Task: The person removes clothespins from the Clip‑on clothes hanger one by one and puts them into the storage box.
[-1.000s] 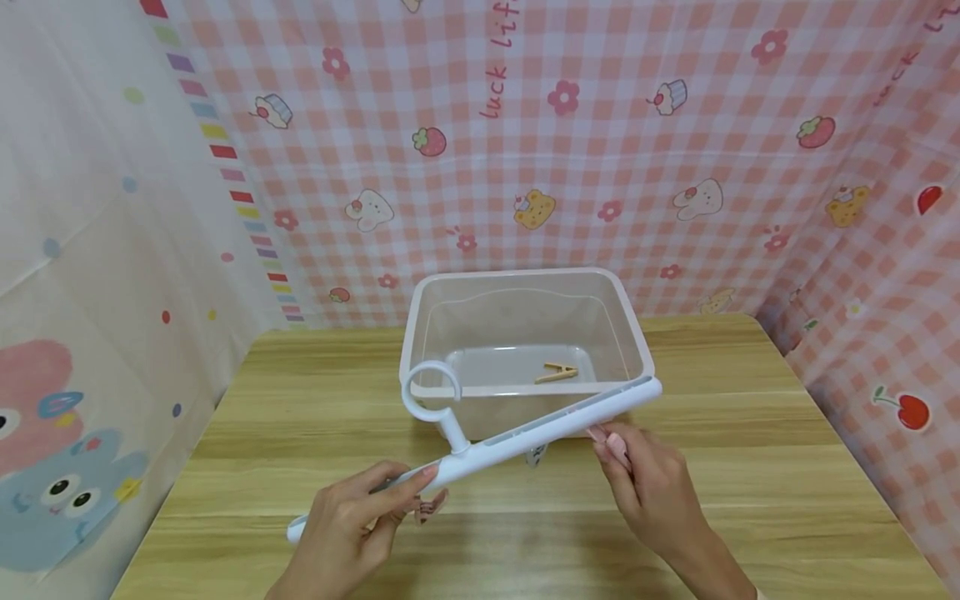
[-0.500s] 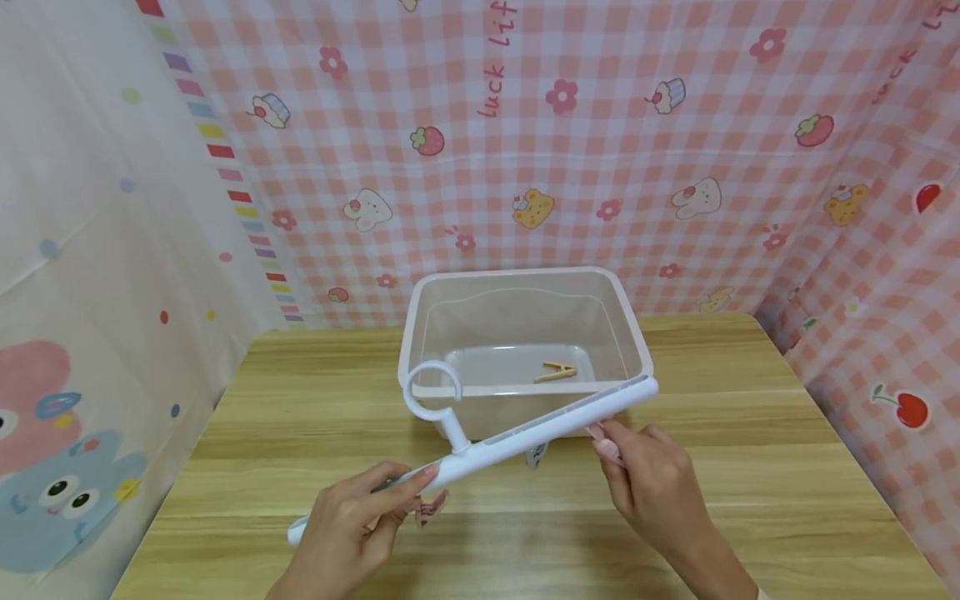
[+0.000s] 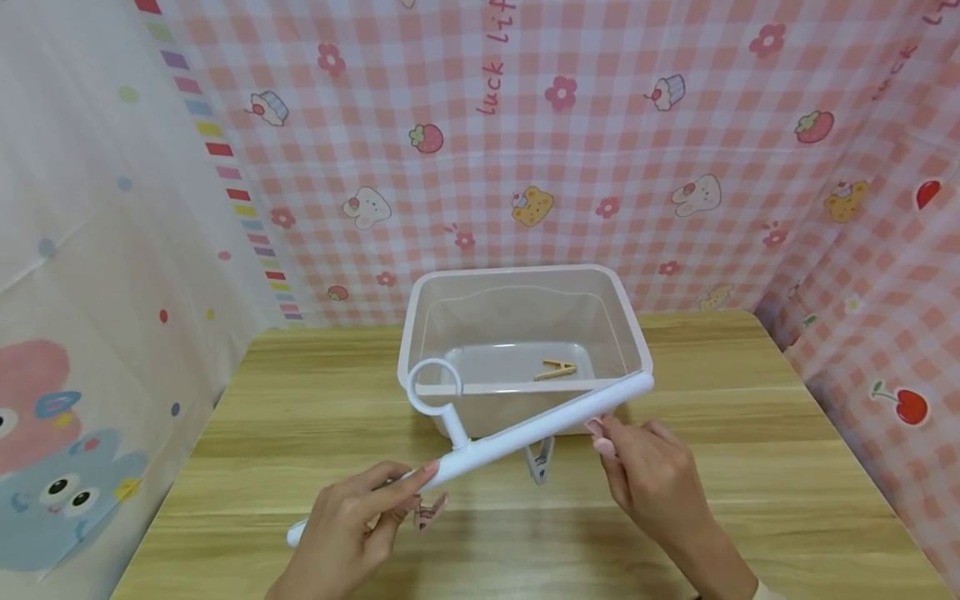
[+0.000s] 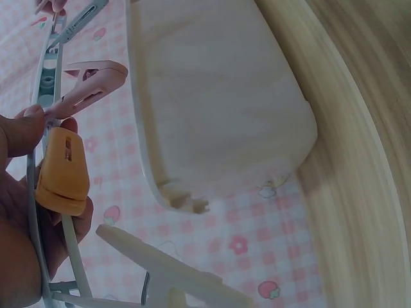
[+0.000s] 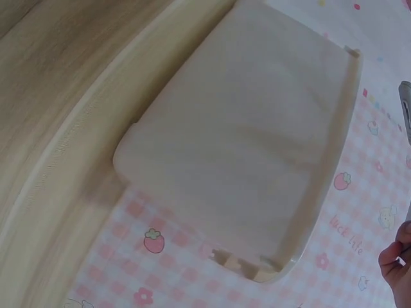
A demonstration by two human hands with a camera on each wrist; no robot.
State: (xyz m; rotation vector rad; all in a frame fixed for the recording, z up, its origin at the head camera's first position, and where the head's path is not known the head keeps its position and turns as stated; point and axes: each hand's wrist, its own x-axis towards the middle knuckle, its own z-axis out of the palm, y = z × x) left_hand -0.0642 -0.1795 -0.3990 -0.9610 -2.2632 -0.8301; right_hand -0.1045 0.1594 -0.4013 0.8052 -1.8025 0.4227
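A white clip hanger with a round hook slants up to the right in the head view. My left hand grips its bar left of the hook. At the right end, my right hand pinches a pink clip under the bar. A grey clip and another pink clip hang below the bar. In the left wrist view an orange clip sits by the left fingers, and a cream clip lies lower down. The left palm hides part of the bar.
Behind the hanger, a translucent plastic box stands on the wooden table. Inside it lies a small yellowish clip. Pink checked cloth hangs behind the table and at its right; pale printed cloth hangs at the left.
The bar has turned a little about its length: its slot shows less and the grey clip shows more below it. Its right end has moved slightly left. The left hand stays in place.
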